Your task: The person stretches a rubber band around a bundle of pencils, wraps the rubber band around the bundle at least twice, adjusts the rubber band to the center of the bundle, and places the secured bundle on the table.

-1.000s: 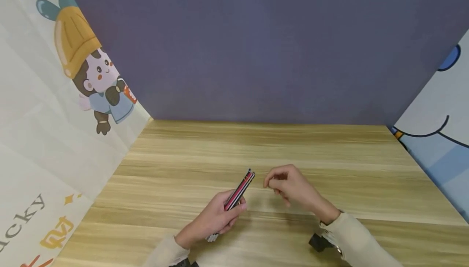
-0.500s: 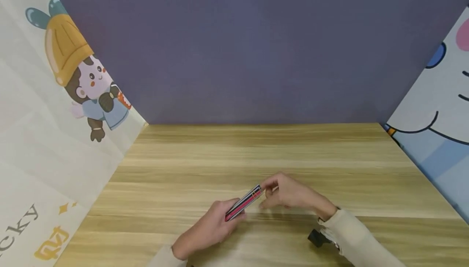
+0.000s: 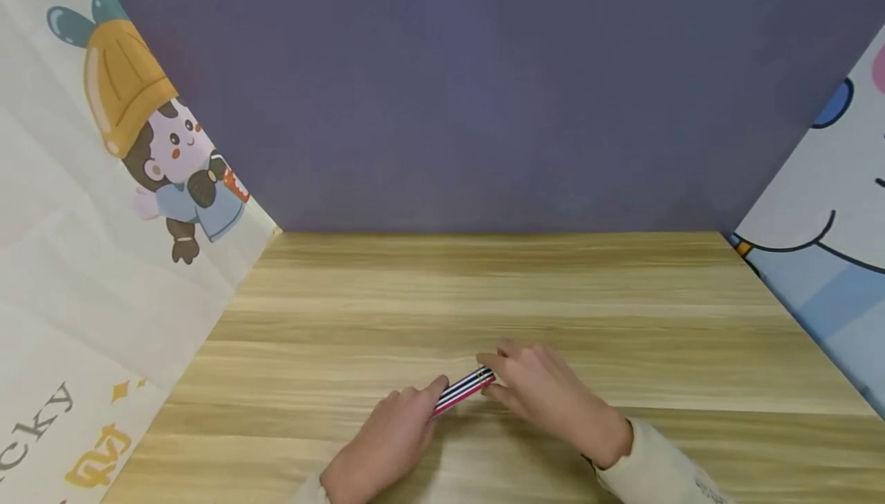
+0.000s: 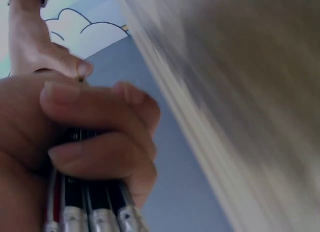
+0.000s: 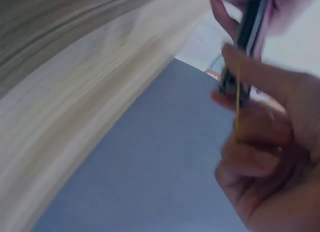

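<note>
My left hand (image 3: 389,433) grips a bundle of pencils (image 3: 462,394), striped dark, white and red, tilted up to the right above the table. In the left wrist view its fingers (image 4: 102,157) curl round the dark and red shafts, and silver metal ends (image 4: 102,219) stick out below. At the bundle's far end is my right hand (image 3: 553,396), thumb and fingertips right at the tips. A thin yellow rubber band (image 5: 238,102) stretches between the right hand's fingers beside the pencil ends in the right wrist view. Part of the band is hidden by the fingers.
Both hands are over a wood-grain table (image 3: 387,289). A dark blue-grey panel (image 3: 442,104) stands at its back. Sheets with cartoon prints flank it, a white one (image 3: 62,296) at left and a blue-white one (image 3: 823,273) at right.
My right hand has moved down and left, from apart to the bundle's far end. The left hand has turned, lowering the pencils to a flatter slant.
</note>
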`<act>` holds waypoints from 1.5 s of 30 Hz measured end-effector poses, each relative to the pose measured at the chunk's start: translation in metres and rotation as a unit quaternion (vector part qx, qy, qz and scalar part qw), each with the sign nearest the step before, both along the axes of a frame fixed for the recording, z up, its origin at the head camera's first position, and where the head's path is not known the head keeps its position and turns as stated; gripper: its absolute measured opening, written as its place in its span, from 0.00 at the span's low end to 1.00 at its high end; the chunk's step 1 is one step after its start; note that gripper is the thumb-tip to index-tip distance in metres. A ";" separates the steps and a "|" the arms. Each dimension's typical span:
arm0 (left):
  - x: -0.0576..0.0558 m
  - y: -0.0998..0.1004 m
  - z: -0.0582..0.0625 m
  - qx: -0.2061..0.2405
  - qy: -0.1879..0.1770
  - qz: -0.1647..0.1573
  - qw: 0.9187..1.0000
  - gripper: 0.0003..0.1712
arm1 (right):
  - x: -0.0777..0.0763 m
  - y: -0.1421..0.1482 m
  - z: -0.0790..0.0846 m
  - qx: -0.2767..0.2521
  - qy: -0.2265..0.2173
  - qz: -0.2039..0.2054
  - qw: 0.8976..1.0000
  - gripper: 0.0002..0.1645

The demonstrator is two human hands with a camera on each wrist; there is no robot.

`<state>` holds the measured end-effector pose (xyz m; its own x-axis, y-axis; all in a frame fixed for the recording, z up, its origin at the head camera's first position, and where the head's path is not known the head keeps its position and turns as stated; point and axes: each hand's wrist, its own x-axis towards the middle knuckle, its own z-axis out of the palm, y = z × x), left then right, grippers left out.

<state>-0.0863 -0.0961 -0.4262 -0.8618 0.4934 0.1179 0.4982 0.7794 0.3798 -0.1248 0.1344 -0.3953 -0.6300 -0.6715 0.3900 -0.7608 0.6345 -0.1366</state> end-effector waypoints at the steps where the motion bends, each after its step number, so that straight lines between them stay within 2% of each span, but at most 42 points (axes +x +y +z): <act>1: 0.000 0.001 0.000 -0.012 0.016 0.012 1.000 0.11 | 0.002 -0.002 0.000 0.005 0.029 -0.011 1.000 0.17; 5: -0.001 0.004 -0.001 -0.051 0.053 0.047 0.996 0.16 | 0.010 -0.008 -0.004 0.044 0.125 -0.057 0.990 0.16; 8: -0.003 0.004 -0.002 -0.067 0.055 0.058 0.995 0.17 | 0.015 -0.012 -0.007 0.051 0.159 -0.058 0.984 0.14; 10: -0.006 0.001 -0.002 -0.066 0.053 0.069 0.994 0.19 | 0.018 -0.015 -0.007 0.023 0.165 -0.037 0.985 0.16; 13: -0.010 -0.004 -0.001 -0.053 0.049 0.092 0.993 0.18 | 0.018 -0.017 -0.005 -0.055 0.166 0.009 0.984 0.09; 16: -0.012 -0.008 -0.001 -0.036 0.045 0.103 0.993 0.16 | 0.017 -0.018 -0.002 -0.112 0.168 0.034 0.979 0.14; 18: -0.013 -0.009 -0.002 -0.028 0.039 0.095 0.994 0.16 | 0.015 -0.017 -0.002 -0.125 0.178 0.031 0.976 0.20; 20: -0.013 -0.009 -0.003 -0.025 0.035 0.088 0.995 0.15 | 0.013 -0.015 -0.002 -0.122 0.199 0.015 0.972 0.22; 22: -0.014 -0.010 -0.003 -0.021 0.030 0.085 0.996 0.13 | 0.009 -0.012 -0.001 -0.130 0.215 0.000 0.968 0.22; 24: -0.016 -0.012 -0.002 -0.018 0.024 0.084 0.996 0.09 | 0.005 -0.008 0.001 -0.148 0.210 -0.012 0.966 0.19; 25: -0.017 -0.013 -0.001 -0.016 0.020 0.081 0.996 0.08 | 0.002 -0.006 0.002 -0.159 0.195 -0.018 0.968 0.16; 26: -0.017 -0.015 -0.001 -0.014 0.018 0.074 0.997 0.08 | -0.001 -0.004 0.002 -0.172 0.161 -0.027 0.971 0.13; 28: -0.018 -0.016 -0.001 -0.009 0.003 0.049 0.999 0.07 | -0.006 -0.001 0.003 -0.192 0.041 -0.043 0.980 0.08; 29: -0.018 -0.016 -0.001 -0.004 -0.004 0.032 0.999 0.07 | -0.009 0.001 0.002 -0.198 -0.041 -0.044 0.978 0.09; 30: -0.017 -0.016 -0.001 -0.001 -0.011 0.013 1.000 0.06 | -0.012 0.002 0.001 -0.199 -0.122 -0.043 0.972 0.11; 31: -0.016 -0.015 -0.002 0.004 -0.019 -0.004 1.000 0.06 | -0.014 0.003 -0.001 -0.199 -0.200 -0.039 0.959 0.14; 33: -0.014 -0.014 -0.003 0.012 -0.029 -0.029 0.999 0.05 | -0.020 0.006 -0.005 -0.194 -0.329 -0.029 0.924 0.21; 34: -0.013 -0.013 -0.003 0.019 -0.030 -0.038 0.999 0.06 | -0.022 0.008 -0.007 -0.193 -0.372 -0.014 0.908 0.23; 36: -0.013 -0.012 -0.003 0.030 -0.032 -0.045 0.998 0.06 | -0.027 0.011 -0.012 -0.189 -0.418 0.022 0.888 0.21; 40: -0.014 -0.011 -0.003 0.057 -0.036 -0.049 0.996 0.08 | -0.032 0.014 -0.016 -0.220 -0.487 0.090 0.840 0.17; 43: -0.017 -0.012 -0.001 0.091 -0.052 -0.055 0.993 0.08 | -0.034 0.016 -0.014 -0.248 -0.526 0.120 0.805 0.16; 45: -0.020 -0.015 0.002 0.122 -0.083 -0.064 0.987 0.08 | -0.035 0.019 -0.009 -0.261 -0.523 0.120 0.802 0.16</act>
<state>-0.1065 -0.1116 -0.4242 -0.8116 0.5741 0.1087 0.5015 0.5890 0.6336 -0.1598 0.1533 -0.4042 -0.6727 -0.7399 0.0000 -0.1480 0.1346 -0.9798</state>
